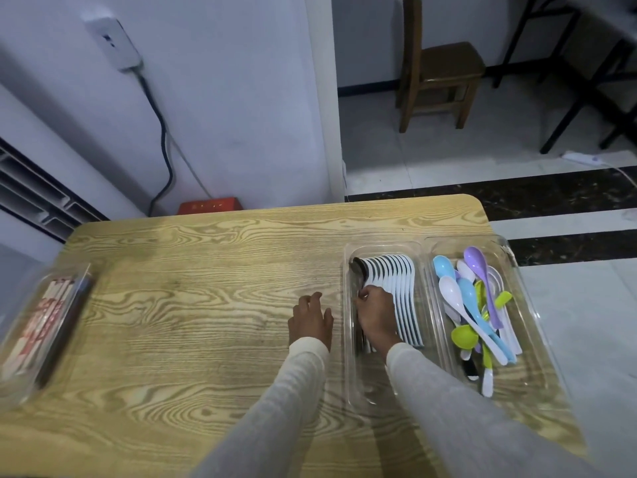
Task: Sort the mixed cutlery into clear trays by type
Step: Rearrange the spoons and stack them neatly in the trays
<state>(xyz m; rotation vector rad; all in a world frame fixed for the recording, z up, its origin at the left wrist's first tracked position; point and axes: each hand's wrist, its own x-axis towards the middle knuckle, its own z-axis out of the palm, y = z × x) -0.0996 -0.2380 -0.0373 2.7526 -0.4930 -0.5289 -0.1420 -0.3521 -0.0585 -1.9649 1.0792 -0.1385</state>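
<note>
Pinching white spoons (401, 281) in tray (370, 388), right hand (377, 315), left hand (310, 319) on table (172, 322)

Wood-grain table (206, 305): chopstick tray (20, 391) far left; white-spoon tray (365, 384), coloured-spoon tray (517, 381) right (side by side).

Matt wood-grain table (206, 305), clear glossy plastic trays (427, 250), smooth glossy plastic spoons (458, 305).
</note>
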